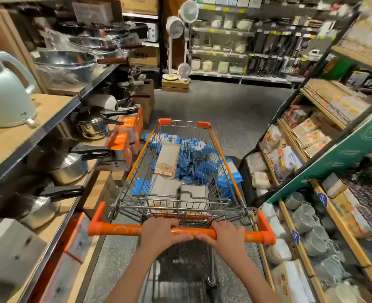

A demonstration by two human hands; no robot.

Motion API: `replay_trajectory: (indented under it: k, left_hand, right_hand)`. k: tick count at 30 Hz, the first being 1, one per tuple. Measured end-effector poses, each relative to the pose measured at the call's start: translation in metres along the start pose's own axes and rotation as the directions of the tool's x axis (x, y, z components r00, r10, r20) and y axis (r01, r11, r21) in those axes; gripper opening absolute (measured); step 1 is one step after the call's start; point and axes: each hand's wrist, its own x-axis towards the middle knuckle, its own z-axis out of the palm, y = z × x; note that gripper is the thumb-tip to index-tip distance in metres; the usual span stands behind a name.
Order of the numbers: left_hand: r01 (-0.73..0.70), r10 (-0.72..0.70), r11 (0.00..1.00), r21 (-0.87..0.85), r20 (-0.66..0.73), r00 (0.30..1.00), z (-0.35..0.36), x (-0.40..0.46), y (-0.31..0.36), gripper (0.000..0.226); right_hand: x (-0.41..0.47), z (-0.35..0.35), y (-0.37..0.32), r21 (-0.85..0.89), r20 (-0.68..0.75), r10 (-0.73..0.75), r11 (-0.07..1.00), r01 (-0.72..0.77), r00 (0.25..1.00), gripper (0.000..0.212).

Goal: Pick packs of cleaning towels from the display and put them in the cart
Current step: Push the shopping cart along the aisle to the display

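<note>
A wire shopping cart (225,154) with an orange handle bar (115,229) stands in the aisle in front of me. My left hand (161,234) and my right hand (226,236) both grip the handle bar near its middle, close together. Inside the cart lie several blue packs (193,158), a long beige pack (167,158) on top of them, and grey-white packs (165,189) at the near end. More packs of towels and cloths (307,132) fill the wooden display shelves on the right.
Shelves with pots (65,165), pans and a pale green kettle (6,92) line the left side. Orange boxes (121,145) stick out near the cart's left front. The grey floor (224,106) runs ahead to standing fans (176,29) and an appliance shelf.
</note>
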Motion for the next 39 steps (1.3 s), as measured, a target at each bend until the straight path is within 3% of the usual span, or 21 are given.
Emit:
replay_trajectory:
  k: [9, 14, 17, 20, 22, 29, 33, 39]
  left_hand:
    - [-0.009, 0.010, 1.000, -0.008, 0.022, 1.000, -0.016, 0.044, -0.016, 0.060]
    - [-0.037, 0.036, 0.999, 0.006, 0.020, 0.999, -0.018, 0.055, -0.019, 0.067]
    - [-0.027, 0.027, 1.000, 0.015, 0.008, 1.000, -0.015, 0.057, -0.021, 0.072]
    - [-0.023, 0.023, 1.000, 0.016, -0.001, 1.000, -0.012, 0.058, -0.022, 0.078]
    - [-0.016, 0.016, 1.000, 0.009, 0.009, 1.000, -0.010, 0.059, -0.022, 0.080]
    - [0.012, -0.012, 1.000, -0.021, 0.031, 0.999, -0.012, 0.057, -0.023, 0.083]
    - [0.007, -0.009, 0.999, -0.038, -0.039, 0.999, -0.009, 0.054, -0.027, 0.089]
    - [0.051, -0.051, 0.999, -0.007, -0.061, 0.997, -0.016, 0.042, -0.034, 0.100]
  right_hand:
    - [0.045, -0.003, -0.007, -0.006, -0.026, -0.013, 1.000, 0.013, 1.000, 0.134]
    - [0.056, -0.003, -0.008, -0.002, -0.047, -0.036, 0.999, 0.036, 0.998, 0.131]
    - [0.056, 0.002, -0.007, 0.016, -0.066, -0.046, 0.999, 0.047, 0.997, 0.116]
    - [0.057, 0.007, -0.007, -0.058, -0.087, 0.004, 0.998, -0.009, 0.996, 0.082]
    - [0.058, 0.011, -0.006, -0.054, -0.101, 0.011, 0.998, -0.016, 0.995, 0.077]
    - [0.053, 0.011, -0.007, -0.037, -0.079, -0.007, 0.999, 0.004, 0.997, 0.076]
    - [0.051, 0.007, -0.008, 0.020, -0.053, -0.068, 0.997, 0.069, 0.996, 0.107]
    - [0.044, 0.004, -0.018, 0.037, 0.011, -0.110, 0.993, 0.110, 0.994, 0.108]
